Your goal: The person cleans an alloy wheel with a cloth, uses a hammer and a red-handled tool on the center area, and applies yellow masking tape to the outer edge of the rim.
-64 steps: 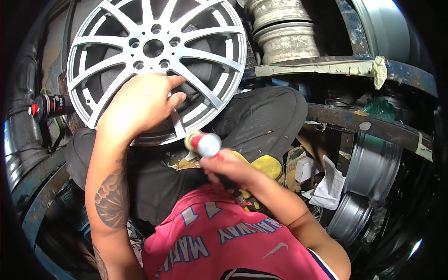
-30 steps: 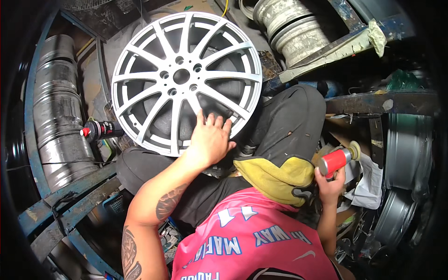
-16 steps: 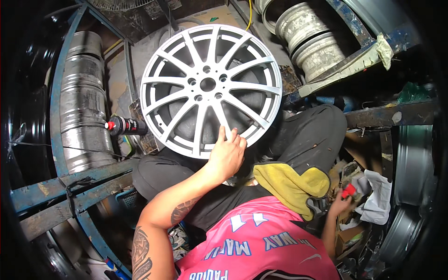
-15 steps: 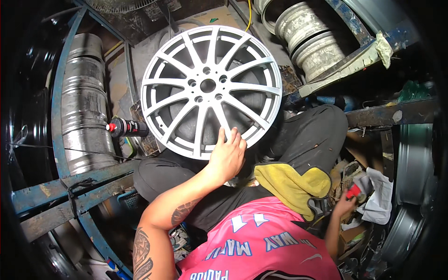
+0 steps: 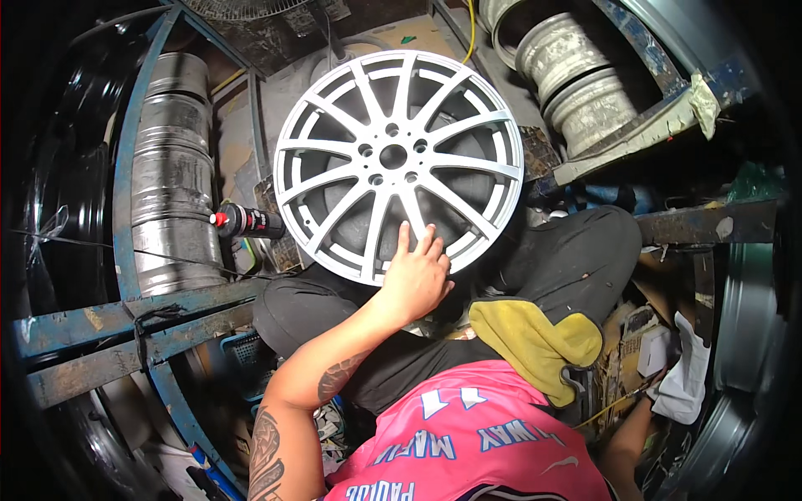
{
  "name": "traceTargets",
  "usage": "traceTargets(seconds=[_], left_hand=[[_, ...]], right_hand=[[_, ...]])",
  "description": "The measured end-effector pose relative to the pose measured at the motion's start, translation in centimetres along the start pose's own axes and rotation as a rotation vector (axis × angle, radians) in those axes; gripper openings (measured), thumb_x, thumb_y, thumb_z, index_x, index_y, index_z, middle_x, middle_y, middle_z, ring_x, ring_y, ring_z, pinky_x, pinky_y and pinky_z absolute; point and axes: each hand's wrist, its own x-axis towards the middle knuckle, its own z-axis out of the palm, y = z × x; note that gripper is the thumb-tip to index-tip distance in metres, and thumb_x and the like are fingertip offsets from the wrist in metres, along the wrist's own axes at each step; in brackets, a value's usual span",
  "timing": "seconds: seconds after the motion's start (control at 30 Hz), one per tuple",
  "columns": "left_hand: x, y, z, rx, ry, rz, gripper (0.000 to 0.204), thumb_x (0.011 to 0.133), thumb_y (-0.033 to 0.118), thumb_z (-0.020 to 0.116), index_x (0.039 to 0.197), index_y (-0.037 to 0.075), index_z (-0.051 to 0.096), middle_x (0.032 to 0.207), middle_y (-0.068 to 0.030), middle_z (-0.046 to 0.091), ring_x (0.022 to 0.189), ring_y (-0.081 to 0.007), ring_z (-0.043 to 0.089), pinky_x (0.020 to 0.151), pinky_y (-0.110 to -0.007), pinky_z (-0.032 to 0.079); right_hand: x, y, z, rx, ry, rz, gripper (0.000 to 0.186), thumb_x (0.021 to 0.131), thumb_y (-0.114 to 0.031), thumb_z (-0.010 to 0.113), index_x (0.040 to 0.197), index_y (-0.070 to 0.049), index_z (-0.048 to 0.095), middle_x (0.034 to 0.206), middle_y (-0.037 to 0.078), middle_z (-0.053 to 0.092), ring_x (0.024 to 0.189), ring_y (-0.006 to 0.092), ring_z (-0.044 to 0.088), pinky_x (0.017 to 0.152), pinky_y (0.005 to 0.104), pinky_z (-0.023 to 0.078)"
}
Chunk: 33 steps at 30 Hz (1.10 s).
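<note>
Alloy wheel rim [image 5: 411, 159] upper centre, spoked face up. Left hand [image 5: 418, 284] on its lower edge, fingers loosely spread over a spoke. Right hand [image 5: 648, 402] lower right beside white sheet [image 5: 681, 380], mostly hidden; can't tell grip.

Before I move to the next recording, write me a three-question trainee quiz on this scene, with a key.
1. Count: how many lug holes ring the center bore of the silver alloy wheel?
2. True or false: the black bottle with a red cap is to the left of the alloy wheel.
3. Fill in the blank: the ____ grip reaches over the alloy wheel's near rim.

Key:
1. Five.
2. True.
3. Left grip.
</note>
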Motion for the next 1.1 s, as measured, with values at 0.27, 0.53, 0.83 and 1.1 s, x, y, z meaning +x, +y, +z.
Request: traceTargets(seconds=[0.27, 0.53, 0.83, 1.1], left_hand=[[0.2, -1.0, 0.3, -0.111, 0.032, 0.037, 0.040, 0.094, 0.037, 0.065, 0.117, 0.005, 0.067, 0.139, -0.0157, 0.056, 0.143, -0.0357, 0.040, 0.115, -0.061, 0.031], [0.4, -2.0, -1.3, -0.266, 0.292, -0.136, 0.047, 0.092, 0.030, 0.067, 0.133, 0.009, 0.059, 0.141, -0.0161, 0.054, 0.138, -0.0360, 0.045, 0.114, -0.059, 0.032], [-0.8, -4.1, -0.2, -0.366, 0.198, -0.506, 0.075, 0.095, 0.040, 0.064, 0.153, 0.002, 0.036, 0.155, -0.0351, 0.031, 0.139, -0.0477, 0.043, 0.112, -0.051, 0.040], [-3.2, -6.4, -2.4, -0.682, -0.010, -0.626, 0.085, 0.095, 0.034, 0.065, 0.159, 0.003, 0.018, 0.142, -0.0324, 0.052, 0.120, -0.0507, 0.059, 0.104, -0.050, 0.048]], right_hand=[[3.4, -0.5, -1.0, 0.042, -0.118, 0.035, 0.048, 0.098, -0.042, 0.061, 0.114, 0.002, 0.058, 0.086, 0.016, 0.070, 0.064, 0.0236, 0.069, 0.055, 0.0353, 0.057], [4.4, -1.0, -3.7, 0.035, -0.253, 0.047, 0.039, 0.101, -0.037, 0.057, 0.103, 0.002, 0.060, 0.081, 0.015, 0.069, 0.061, 0.0226, 0.069, 0.053, 0.0347, 0.058], [-22.2, -19.6, 2.9, 0.245, -1.433, -0.078, 0.048, 0.092, -0.030, 0.072, 0.118, 0.009, 0.060, 0.092, 0.020, 0.072, 0.080, 0.0235, 0.072, 0.071, 0.0319, 0.058], [-33.2, -28.4, 11.8, -0.437, -1.298, -0.952, 0.056, 0.086, -0.035, 0.075, 0.129, -0.003, 0.061, 0.119, 0.018, 0.068, 0.089, 0.0257, 0.073, 0.078, 0.0404, 0.058]])
